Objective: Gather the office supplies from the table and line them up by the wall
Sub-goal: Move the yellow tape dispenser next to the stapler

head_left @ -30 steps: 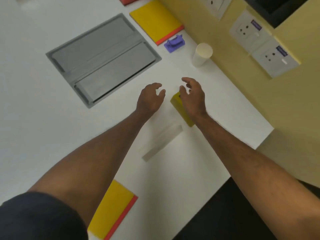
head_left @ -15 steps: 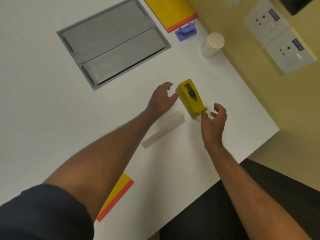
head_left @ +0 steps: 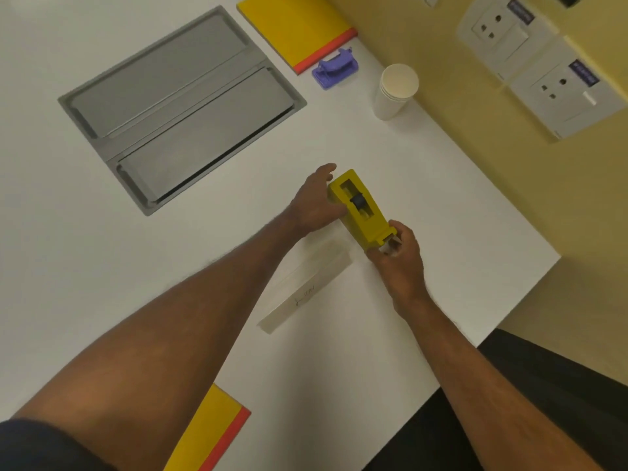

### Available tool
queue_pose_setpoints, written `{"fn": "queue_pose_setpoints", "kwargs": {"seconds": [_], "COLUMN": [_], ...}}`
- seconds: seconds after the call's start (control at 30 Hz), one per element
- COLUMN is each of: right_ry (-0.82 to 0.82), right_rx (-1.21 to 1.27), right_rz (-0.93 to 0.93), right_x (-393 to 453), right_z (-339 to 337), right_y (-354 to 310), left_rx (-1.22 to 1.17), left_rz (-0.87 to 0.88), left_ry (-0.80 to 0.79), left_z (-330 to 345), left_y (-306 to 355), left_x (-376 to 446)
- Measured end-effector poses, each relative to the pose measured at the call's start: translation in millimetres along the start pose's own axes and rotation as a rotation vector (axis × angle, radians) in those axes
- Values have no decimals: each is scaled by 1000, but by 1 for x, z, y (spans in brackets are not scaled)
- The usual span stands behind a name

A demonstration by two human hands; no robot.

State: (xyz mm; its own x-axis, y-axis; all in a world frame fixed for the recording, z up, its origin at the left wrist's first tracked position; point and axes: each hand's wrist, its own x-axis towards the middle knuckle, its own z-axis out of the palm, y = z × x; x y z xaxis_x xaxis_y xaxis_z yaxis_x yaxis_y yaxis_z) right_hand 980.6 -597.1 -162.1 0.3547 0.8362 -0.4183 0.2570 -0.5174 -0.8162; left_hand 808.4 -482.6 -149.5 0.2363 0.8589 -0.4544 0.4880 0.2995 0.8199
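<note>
We judged the step in hand to be the pick-up of the yellow tape dispenser (head_left: 360,209), which stood on the white desk (head_left: 424,198) near its middle, well apart from the yellow wall (head_left: 509,185).

Hands:
- The left hand (head_left: 316,205) gripped the far end of the dispenser, with the thumb along the near side and the fingers curled round the far corner.
- The right hand (head_left: 401,263) gripped the cutter end, with the fingers curled round it. The fingertips were largely hidden behind the dispenser.

Items already close to the wall were a yellow notebook with a red spine (head_left: 295,28), a purple stapler (head_left: 334,69) and a stack of paper cups (head_left: 394,91). A clear ruler (head_left: 306,290) lay on the desk just beside the dispenser, towards us. A second yellow notebook (head_left: 210,433) lay at the near edge.

In our judgement, the next move called for carrying the dispenser to the free stretch of desk beside the cups and setting it down in line with them. The ruler and the near notebook remained to be gathered.
</note>
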Motion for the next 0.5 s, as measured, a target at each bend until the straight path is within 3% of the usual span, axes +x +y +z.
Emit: {"fn": "queue_pose_setpoints", "kwargs": {"seconds": [0.33, 0.5], "right_ry": [-19, 0], "right_rx": [-34, -10], "right_rz": [-100, -113], "right_x": [7, 10], "right_z": [-3, -5], "right_y": [3, -7], "left_rx": [-109, -346], "left_rz": [18, -26], "left_ry": [97, 117], "left_z": [12, 8], "left_y": [-11, -8], "left_x": [-2, -2]}}
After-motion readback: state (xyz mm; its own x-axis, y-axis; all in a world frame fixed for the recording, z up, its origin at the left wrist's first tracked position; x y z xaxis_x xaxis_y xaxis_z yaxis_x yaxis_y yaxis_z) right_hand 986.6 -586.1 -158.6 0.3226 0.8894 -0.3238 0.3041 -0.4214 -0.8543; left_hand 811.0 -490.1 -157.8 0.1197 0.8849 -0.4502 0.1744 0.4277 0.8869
